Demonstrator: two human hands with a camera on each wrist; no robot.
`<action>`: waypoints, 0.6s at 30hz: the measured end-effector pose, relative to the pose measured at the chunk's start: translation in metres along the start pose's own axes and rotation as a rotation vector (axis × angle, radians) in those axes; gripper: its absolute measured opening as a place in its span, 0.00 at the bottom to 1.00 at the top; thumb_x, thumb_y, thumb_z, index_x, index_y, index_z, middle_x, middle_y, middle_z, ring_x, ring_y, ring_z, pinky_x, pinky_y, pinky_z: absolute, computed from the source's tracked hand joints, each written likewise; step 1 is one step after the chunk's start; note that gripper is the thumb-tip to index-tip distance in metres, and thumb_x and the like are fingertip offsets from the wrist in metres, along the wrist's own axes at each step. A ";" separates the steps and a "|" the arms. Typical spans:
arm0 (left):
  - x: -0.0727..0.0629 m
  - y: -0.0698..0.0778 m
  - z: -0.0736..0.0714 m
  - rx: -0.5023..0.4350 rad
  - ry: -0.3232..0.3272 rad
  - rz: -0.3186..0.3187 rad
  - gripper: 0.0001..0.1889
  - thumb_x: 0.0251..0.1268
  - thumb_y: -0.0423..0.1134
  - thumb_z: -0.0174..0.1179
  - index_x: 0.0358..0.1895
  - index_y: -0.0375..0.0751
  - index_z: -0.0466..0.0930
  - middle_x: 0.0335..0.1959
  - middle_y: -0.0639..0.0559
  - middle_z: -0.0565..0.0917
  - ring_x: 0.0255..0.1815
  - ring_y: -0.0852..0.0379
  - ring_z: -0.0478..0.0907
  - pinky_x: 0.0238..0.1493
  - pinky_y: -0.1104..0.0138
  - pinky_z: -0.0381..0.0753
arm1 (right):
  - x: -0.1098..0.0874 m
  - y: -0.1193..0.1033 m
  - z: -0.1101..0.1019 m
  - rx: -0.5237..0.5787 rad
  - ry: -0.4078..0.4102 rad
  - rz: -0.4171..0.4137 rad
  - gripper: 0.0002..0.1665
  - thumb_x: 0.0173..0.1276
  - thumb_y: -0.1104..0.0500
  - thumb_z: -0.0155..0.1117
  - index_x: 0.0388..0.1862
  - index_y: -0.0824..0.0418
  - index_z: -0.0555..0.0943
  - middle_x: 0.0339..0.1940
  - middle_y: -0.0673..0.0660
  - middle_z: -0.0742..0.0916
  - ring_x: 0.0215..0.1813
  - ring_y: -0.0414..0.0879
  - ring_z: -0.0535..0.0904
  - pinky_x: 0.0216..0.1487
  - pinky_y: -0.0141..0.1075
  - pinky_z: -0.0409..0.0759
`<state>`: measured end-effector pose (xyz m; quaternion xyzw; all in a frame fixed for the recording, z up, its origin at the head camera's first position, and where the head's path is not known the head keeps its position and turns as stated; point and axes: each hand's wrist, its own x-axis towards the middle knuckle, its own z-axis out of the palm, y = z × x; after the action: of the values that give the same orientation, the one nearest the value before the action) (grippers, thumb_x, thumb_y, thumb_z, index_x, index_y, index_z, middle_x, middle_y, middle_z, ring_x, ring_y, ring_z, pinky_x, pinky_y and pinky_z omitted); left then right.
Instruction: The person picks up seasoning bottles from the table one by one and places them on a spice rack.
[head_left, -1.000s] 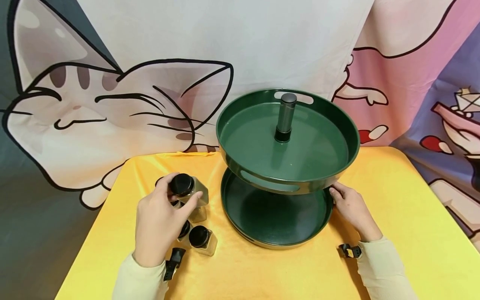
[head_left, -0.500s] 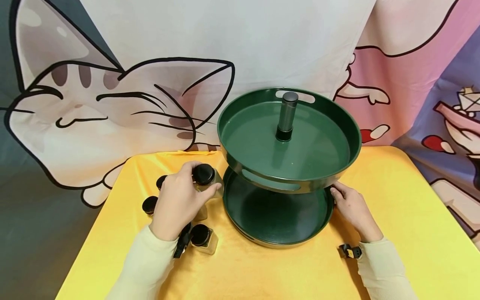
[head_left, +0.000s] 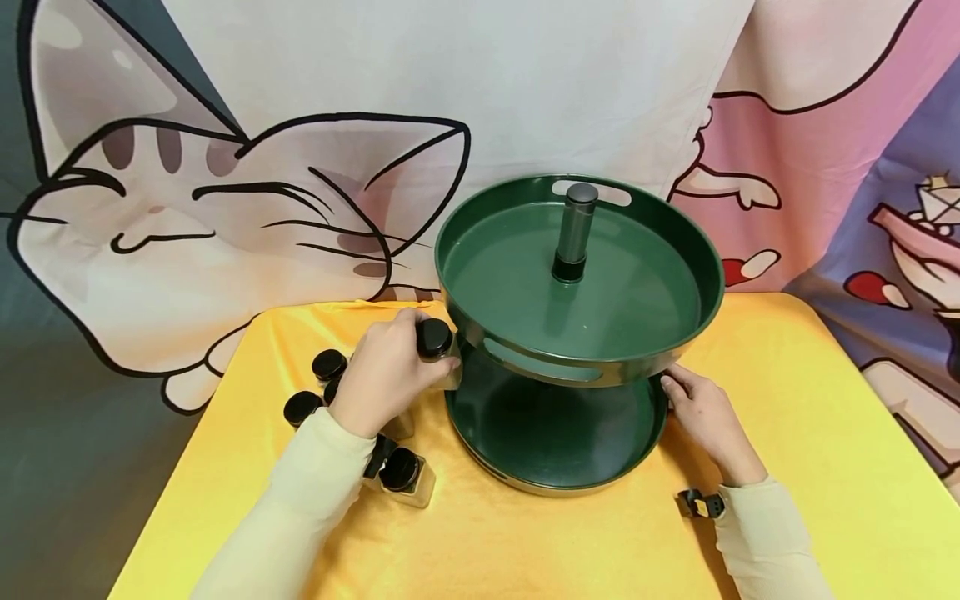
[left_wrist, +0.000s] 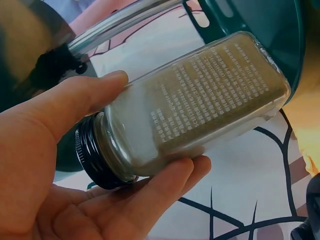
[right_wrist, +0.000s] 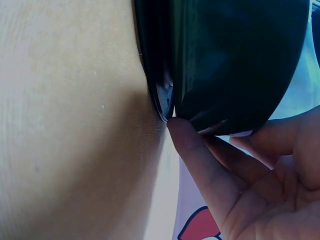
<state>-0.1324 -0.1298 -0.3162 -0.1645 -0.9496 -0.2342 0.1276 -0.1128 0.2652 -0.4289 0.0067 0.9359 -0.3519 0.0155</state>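
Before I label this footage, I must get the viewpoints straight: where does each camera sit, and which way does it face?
Head: on the person's head, facing forward and down at the two-tier green tray, jars and yellow cloth; left hand, right hand and both sleeves show.
Left wrist: on that wrist, facing the held jar, with the tray behind; the left hand shows.
Right wrist: on that wrist, facing the tray's side; the right hand shows, touching it.
Shared: head and left wrist both show the held jar.
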 end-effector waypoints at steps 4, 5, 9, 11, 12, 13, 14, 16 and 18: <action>0.008 -0.002 0.004 -0.023 -0.043 0.000 0.26 0.49 0.44 0.78 0.42 0.30 0.76 0.26 0.44 0.81 0.24 0.48 0.80 0.28 0.56 0.82 | 0.000 0.001 0.000 -0.004 -0.001 0.001 0.25 0.84 0.54 0.44 0.70 0.65 0.73 0.28 0.56 0.80 0.34 0.50 0.76 0.37 0.42 0.73; 0.010 -0.002 0.005 -0.031 -0.056 -0.005 0.26 0.49 0.44 0.78 0.42 0.30 0.76 0.27 0.44 0.82 0.24 0.48 0.80 0.28 0.56 0.82 | 0.000 0.002 0.000 -0.002 -0.002 0.001 0.25 0.84 0.54 0.44 0.70 0.65 0.73 0.29 0.56 0.81 0.34 0.51 0.77 0.37 0.42 0.73; 0.018 -0.005 0.009 -0.040 -0.098 -0.015 0.27 0.48 0.45 0.79 0.41 0.31 0.75 0.28 0.45 0.81 0.23 0.50 0.78 0.27 0.58 0.80 | 0.000 0.002 0.000 0.002 -0.004 0.001 0.24 0.84 0.54 0.45 0.69 0.64 0.74 0.30 0.56 0.81 0.35 0.50 0.77 0.37 0.42 0.74; 0.021 -0.006 0.011 -0.039 -0.114 -0.012 0.27 0.48 0.45 0.79 0.42 0.31 0.74 0.28 0.45 0.81 0.22 0.51 0.77 0.25 0.59 0.78 | 0.000 0.002 -0.001 0.003 -0.004 0.000 0.23 0.84 0.55 0.45 0.68 0.64 0.74 0.29 0.56 0.81 0.34 0.50 0.77 0.37 0.42 0.73; 0.023 -0.007 0.013 -0.033 -0.124 -0.011 0.28 0.48 0.45 0.79 0.42 0.31 0.74 0.29 0.44 0.81 0.22 0.50 0.77 0.25 0.59 0.78 | 0.000 0.002 -0.001 0.000 -0.001 -0.002 0.22 0.84 0.55 0.45 0.67 0.64 0.75 0.28 0.56 0.81 0.34 0.50 0.77 0.36 0.42 0.73; 0.025 -0.007 0.014 -0.027 -0.134 -0.011 0.28 0.48 0.45 0.79 0.44 0.30 0.74 0.30 0.43 0.82 0.23 0.50 0.79 0.26 0.59 0.79 | 0.000 0.002 -0.001 -0.002 0.000 -0.003 0.22 0.84 0.54 0.45 0.67 0.64 0.75 0.28 0.55 0.81 0.33 0.50 0.76 0.36 0.41 0.73; 0.026 -0.007 0.016 -0.025 -0.145 -0.012 0.29 0.48 0.45 0.79 0.46 0.30 0.75 0.32 0.42 0.83 0.25 0.49 0.80 0.28 0.59 0.80 | 0.000 0.002 -0.001 -0.003 0.002 -0.005 0.22 0.84 0.54 0.45 0.66 0.64 0.76 0.28 0.55 0.81 0.33 0.50 0.76 0.36 0.41 0.73; 0.030 -0.007 0.018 -0.023 -0.160 -0.017 0.31 0.48 0.45 0.78 0.50 0.29 0.75 0.38 0.39 0.85 0.31 0.46 0.83 0.34 0.57 0.83 | 0.000 0.002 -0.001 -0.001 0.003 -0.007 0.22 0.84 0.54 0.45 0.66 0.63 0.76 0.28 0.55 0.80 0.33 0.50 0.76 0.36 0.42 0.72; 0.033 -0.006 0.021 -0.026 -0.170 -0.020 0.33 0.48 0.45 0.78 0.53 0.28 0.75 0.43 0.36 0.85 0.37 0.43 0.84 0.40 0.54 0.84 | 0.000 0.001 -0.001 -0.002 0.005 -0.008 0.22 0.84 0.54 0.45 0.65 0.63 0.76 0.28 0.55 0.80 0.34 0.51 0.76 0.37 0.42 0.73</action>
<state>-0.1681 -0.1164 -0.3264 -0.1759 -0.9555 -0.2330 0.0423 -0.1128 0.2667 -0.4294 0.0039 0.9362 -0.3511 0.0120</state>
